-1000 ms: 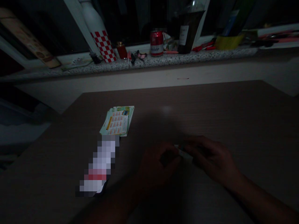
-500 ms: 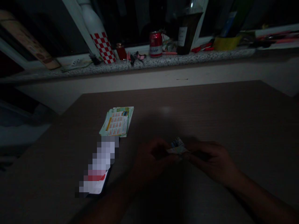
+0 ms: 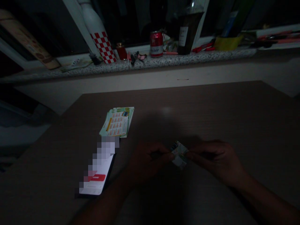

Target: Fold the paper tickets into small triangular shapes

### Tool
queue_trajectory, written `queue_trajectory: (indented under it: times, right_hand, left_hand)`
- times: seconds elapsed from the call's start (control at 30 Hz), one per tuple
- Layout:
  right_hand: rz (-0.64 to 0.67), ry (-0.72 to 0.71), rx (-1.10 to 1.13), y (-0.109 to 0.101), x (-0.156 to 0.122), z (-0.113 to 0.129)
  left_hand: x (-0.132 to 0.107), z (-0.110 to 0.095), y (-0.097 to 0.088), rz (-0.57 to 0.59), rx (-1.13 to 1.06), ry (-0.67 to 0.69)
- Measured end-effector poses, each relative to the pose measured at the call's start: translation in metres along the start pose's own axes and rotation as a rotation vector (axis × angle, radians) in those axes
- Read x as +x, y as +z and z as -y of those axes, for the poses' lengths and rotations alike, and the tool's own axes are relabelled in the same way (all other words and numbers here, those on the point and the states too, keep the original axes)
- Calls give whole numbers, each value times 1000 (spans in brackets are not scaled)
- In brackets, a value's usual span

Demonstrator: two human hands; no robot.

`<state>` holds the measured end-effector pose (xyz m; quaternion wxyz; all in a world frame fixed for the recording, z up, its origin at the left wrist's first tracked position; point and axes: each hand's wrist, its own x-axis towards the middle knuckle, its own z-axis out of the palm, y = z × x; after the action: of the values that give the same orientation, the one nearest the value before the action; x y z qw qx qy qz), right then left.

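Both my hands meet low over a brown wooden table (image 3: 211, 106) in dim light. My left hand (image 3: 147, 161) pinches the left edge of a small folded printed paper (image 3: 179, 154). From the other side, my right hand (image 3: 217, 159) pinches the paper's right edge with thumb and fingers closed. The paper hangs just above the tabletop, tilted, showing a pale face. To the left lies a stack of printed calendar cards (image 3: 117, 122). A white sheet with a red mark (image 3: 99, 175) lies below that stack.
A speckled stone sill (image 3: 150, 64) runs along the back. On it stand a white bottle with red checks (image 3: 99, 34), a red can (image 3: 156, 43), a small red jar (image 3: 121, 51), a dark bottle (image 3: 187, 31) and scattered clutter. A yellow-green item (image 3: 227, 42) sits further right.
The small paper was hidden between my fingers, then came up into view; now it is turned and shows more of its pale face. Both hands have shifted slightly apart.
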<state>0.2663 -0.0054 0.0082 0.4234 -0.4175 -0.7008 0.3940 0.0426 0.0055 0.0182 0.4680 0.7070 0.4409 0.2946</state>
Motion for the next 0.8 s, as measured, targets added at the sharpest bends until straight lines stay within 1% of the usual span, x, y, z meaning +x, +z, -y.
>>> queue_trajectory:
  times: [0.13, 0.23, 0.3, 0.4, 0.43, 0.5, 0.6, 0.8]
  right_hand:
    - [-71, 61, 33, 3, -1, 2]
    - [-97, 64, 38, 4, -1, 2]
    - [-89, 27, 14, 4, -1, 2]
    - [-61, -70, -55, 2, -1, 3]
    - [-47, -103, -78, 2, -1, 3]
    - [-11, -164, -116, 2, -2, 4]
    - [19, -226, -156, 3, -3, 4]
    - [-21, -267, -165, 4, -4, 5]
  left_hand:
    - [0, -4, 2, -45, 7, 17]
    - [0, -6, 4, -59, 9, 33]
    - [0, -6, 6, -81, -11, 21]
    - [0, -5, 8, -124, -142, -49]
    - [0, -4, 8, -113, -197, -78]
    - [1, -4, 8, -46, -277, -112]
    - [2, -7, 9, 23, -322, -119]
    - [4, -8, 13, -47, -331, -175]
